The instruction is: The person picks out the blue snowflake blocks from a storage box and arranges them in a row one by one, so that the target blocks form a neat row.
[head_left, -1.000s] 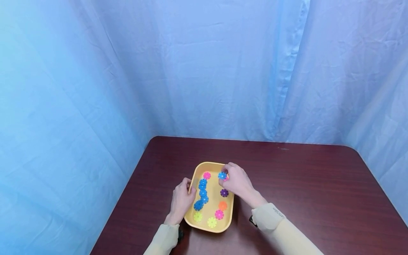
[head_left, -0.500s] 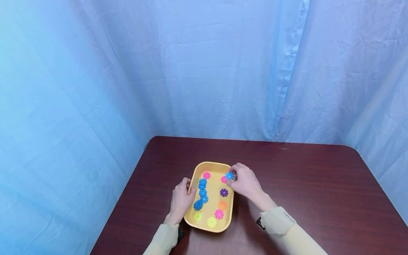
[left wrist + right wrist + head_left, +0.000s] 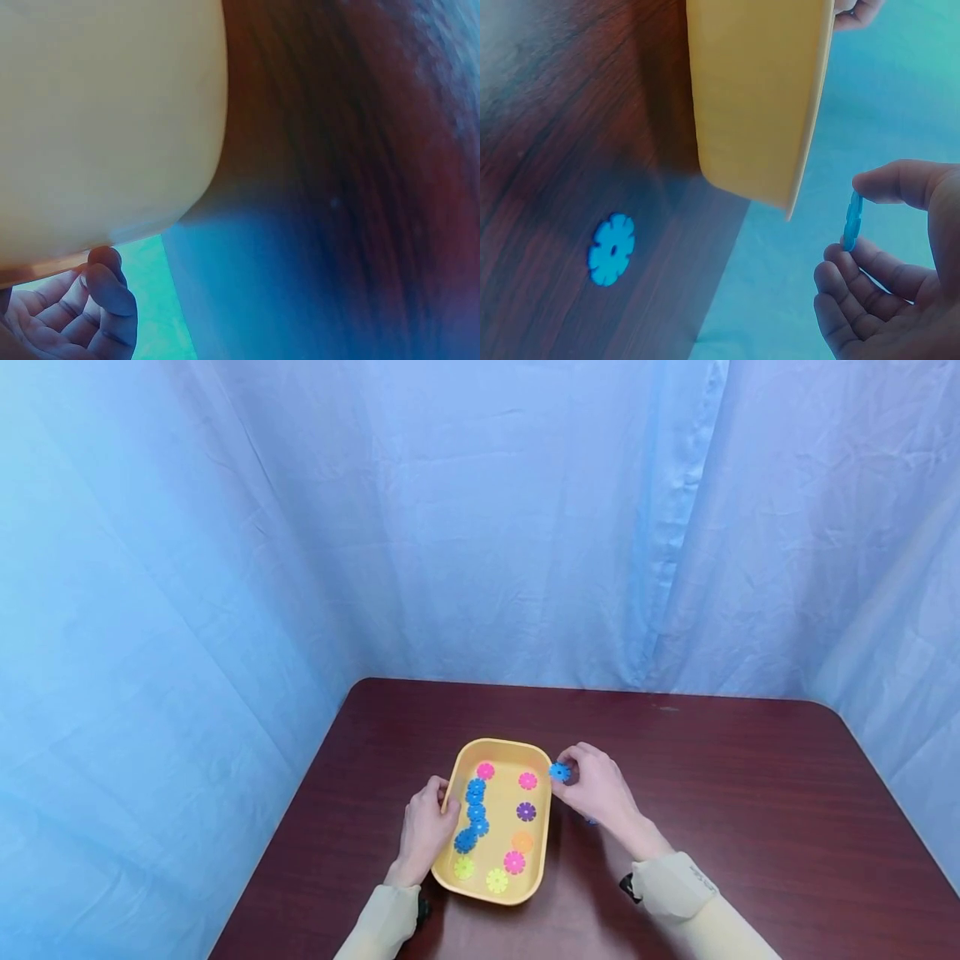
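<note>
Head view: the right hand (image 3: 600, 789) sits just right of the yellow tray (image 3: 459, 767), lower centre of the frame, outside the right rim. Its fingers pinch a blue disc (image 3: 558, 771) at the upper left of the hand, level with the tray's far right corner. The left hand (image 3: 423, 831) grips the tray's left rim, fingers curled over the edge. Inside the tray lie a chain of blue discs (image 3: 472, 817) along the left side and single coloured discs on the right. The bench (image 3: 750, 793) shows open surface to the right of the right hand.

Left wrist view: the tray wall (image 3: 105, 120) fills the upper left; the left hand's fingers (image 3: 112, 296) curl at its edge at the lower left.

Right wrist view: the blue disc (image 3: 852, 220) stands on edge between thumb and fingers (image 3: 877, 266), long axis near vertical, right of the tray's wall (image 3: 757, 97) and apart from it. A second blue disc (image 3: 611, 249) lies flat on the bench at the lower left.
</note>
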### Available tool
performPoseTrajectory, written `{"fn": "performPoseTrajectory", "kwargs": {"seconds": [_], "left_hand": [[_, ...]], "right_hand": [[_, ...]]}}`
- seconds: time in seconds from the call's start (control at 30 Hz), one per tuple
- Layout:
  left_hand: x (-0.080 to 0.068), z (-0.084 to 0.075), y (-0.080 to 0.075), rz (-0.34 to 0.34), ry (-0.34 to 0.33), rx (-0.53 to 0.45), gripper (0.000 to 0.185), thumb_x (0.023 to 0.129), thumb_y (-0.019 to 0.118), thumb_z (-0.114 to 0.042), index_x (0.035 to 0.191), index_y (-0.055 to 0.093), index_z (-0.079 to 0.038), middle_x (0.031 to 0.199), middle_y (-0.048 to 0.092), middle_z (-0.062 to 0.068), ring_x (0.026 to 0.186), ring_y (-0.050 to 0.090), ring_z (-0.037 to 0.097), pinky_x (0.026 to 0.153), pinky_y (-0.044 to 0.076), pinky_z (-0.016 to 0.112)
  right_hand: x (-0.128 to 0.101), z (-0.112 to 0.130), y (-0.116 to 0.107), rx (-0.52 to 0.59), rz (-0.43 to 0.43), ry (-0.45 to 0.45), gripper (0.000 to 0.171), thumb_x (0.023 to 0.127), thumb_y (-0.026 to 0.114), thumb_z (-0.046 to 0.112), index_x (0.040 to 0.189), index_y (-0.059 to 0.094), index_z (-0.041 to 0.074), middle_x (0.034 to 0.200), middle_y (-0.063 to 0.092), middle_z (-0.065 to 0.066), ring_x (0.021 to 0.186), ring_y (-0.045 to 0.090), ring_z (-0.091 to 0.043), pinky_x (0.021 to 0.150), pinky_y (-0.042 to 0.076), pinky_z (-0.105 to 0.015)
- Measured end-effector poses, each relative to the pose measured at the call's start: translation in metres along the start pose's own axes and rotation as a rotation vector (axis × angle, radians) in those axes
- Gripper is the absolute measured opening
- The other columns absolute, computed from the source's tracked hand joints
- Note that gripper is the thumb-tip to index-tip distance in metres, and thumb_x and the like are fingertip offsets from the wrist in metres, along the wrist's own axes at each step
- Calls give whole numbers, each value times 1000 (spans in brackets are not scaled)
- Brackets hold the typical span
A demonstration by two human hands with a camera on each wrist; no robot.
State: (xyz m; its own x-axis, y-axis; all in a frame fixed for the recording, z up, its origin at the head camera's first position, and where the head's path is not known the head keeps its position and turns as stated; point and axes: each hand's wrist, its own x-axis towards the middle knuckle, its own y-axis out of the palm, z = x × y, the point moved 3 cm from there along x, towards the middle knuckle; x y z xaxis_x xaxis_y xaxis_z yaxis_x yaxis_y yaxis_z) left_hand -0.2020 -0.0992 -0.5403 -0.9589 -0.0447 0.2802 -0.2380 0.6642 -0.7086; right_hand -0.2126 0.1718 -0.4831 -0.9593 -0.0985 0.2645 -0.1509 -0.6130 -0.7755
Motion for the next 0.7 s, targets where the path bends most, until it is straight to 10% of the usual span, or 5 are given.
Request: {"fn": "performPoseTrajectory", "kwargs": {"seconds": [0.7], "left_hand": [[1,0,0,3,-3,-13,12,79,59,-17,90,58,-14,67,52,-6,53,48,7,50,41,23]], "right_hand": [[-16,-43,-14,4,-4,73,31,68,74,28,90,62,10,84,56,1,74,55,-18,65,46,-34]]}}
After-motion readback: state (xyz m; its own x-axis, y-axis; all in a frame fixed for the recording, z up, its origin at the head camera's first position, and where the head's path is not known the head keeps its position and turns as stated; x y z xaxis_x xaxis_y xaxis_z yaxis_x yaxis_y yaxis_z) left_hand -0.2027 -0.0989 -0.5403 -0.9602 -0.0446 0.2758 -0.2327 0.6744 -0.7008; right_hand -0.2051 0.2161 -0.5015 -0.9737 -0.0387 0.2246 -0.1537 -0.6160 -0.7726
